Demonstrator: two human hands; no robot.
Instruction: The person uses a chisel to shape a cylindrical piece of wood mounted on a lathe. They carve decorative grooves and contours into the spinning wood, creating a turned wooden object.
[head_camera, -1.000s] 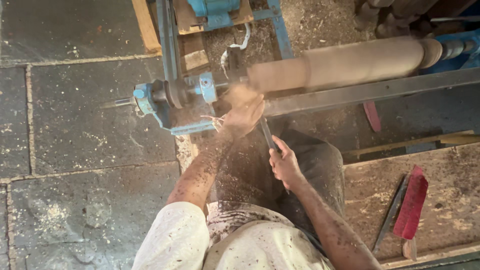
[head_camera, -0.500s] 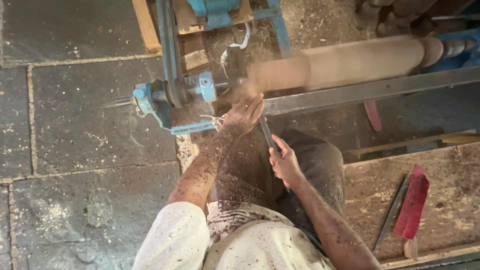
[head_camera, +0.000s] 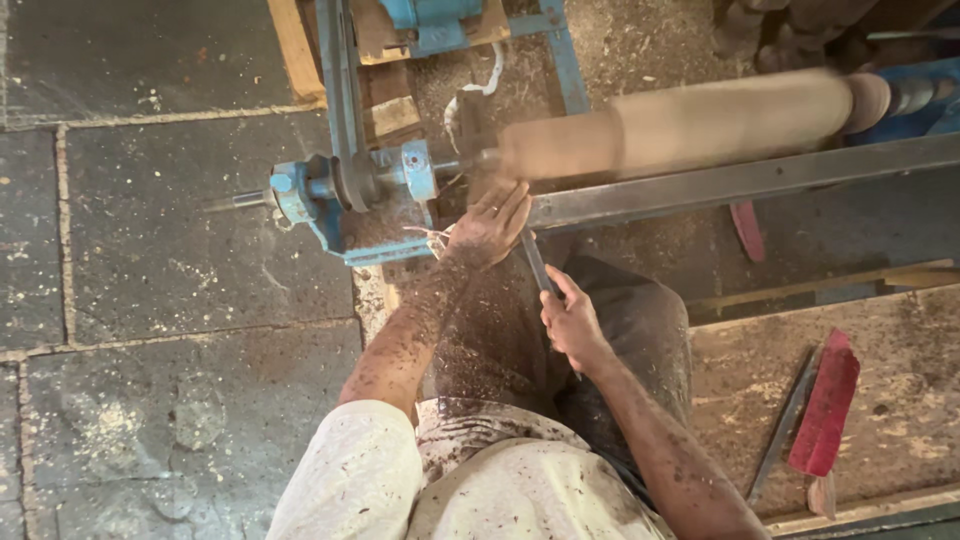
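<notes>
Turning step in hand, I'd judge: wooden cylinder (head_camera: 690, 125) blurred, likely spinning on the blue lathe (head_camera: 345, 190), just above the steel tool rest bar (head_camera: 740, 180). Left hand (head_camera: 490, 225) lies on the bar's left end, fingers spread, pressing the chisel (head_camera: 535, 265) down. Right hand (head_camera: 572, 322) below the bar, clenched around the chisel handle. Next move calls for steady tip contact, slow feed along the bar.
</notes>
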